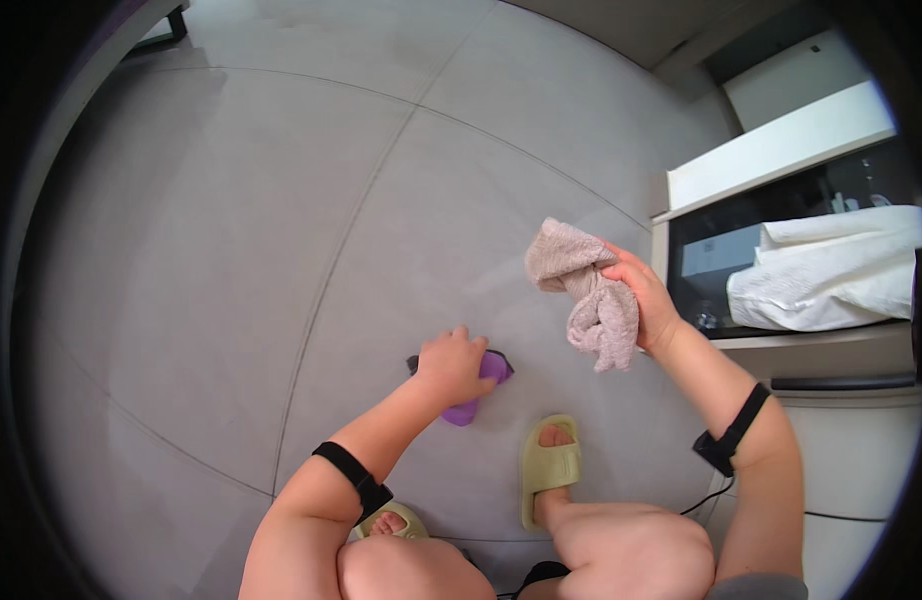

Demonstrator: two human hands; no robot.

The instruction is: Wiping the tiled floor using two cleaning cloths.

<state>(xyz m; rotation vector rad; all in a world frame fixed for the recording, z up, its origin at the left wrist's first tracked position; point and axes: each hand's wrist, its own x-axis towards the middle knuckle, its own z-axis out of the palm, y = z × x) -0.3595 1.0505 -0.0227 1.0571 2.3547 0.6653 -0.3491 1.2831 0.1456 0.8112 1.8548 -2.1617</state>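
My right hand (645,292) grips a crumpled pale pink, textured cloth (566,255), held up off the floor. The cloth droops in two bunched folds, one up to the left and one below the fingers. My left hand (453,367) is spread over a purple cloth item (461,414) with dark edging, which lies on the grey floor. Part of that item is hidden under the hand, and I cannot tell whether the palm touches it.
Grey floor tiles (341,150) with thin joints stretch ahead. At right stands a low cabinet with a pulled-out or open compartment, where a white cloth (828,270) lies on a dark glossy surface (708,232). Green slippers (551,465) are on my feet. A black cable (708,496) runs near my right arm.
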